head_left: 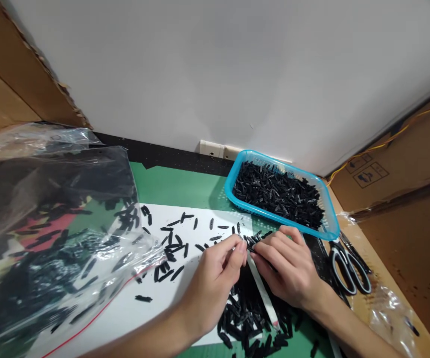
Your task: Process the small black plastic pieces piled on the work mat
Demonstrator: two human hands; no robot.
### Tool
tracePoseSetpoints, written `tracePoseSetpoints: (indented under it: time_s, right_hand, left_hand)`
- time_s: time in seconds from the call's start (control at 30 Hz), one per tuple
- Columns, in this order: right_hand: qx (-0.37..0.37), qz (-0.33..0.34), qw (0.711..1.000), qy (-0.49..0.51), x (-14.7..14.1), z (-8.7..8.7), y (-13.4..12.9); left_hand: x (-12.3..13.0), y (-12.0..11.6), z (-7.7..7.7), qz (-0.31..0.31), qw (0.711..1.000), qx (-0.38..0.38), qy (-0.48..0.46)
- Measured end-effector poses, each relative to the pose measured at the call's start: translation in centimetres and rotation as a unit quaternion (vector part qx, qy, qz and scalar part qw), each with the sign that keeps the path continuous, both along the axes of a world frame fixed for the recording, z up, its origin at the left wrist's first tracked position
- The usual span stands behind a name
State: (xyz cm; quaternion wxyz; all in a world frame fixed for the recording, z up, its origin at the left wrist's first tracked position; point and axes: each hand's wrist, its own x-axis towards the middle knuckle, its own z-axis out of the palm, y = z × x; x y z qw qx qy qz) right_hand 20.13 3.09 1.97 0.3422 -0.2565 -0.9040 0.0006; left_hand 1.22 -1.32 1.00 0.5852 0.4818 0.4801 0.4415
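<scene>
Where visible, green matting (177,184), perhaps, below hands (218,273) (287,263); wall (237,74) beyond.

The head view (fairly near) faces forward, down onto the green surface (179,188).

Lower centre, the left hand (218,266) and right hand (287,263) nearly meet above heaped black pieces (239,315); blue basket (333,211) right of centre, scissors (346,256) lower right, clear bag (65,228) lower left.
</scene>
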Motion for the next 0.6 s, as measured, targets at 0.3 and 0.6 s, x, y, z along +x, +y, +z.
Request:
tracePoseSetpoints:
  time_s: [0.3, 0.6]
  right_hand:
    - [0.116, -0.286, 0.926, 0.217, 2.6, 1.6, 3.3]
    - [0.017, -0.204, 0.977, 0.064, 1.0, 0.4, 2.9]
  left_hand:
    - [-0.3, -0.2, 0.5, -0.024, 1.000, -0.015, 0.006]
    - [-0.3, 0.0, 0.4, -0.013, 0.999, -0.028, 0.015]
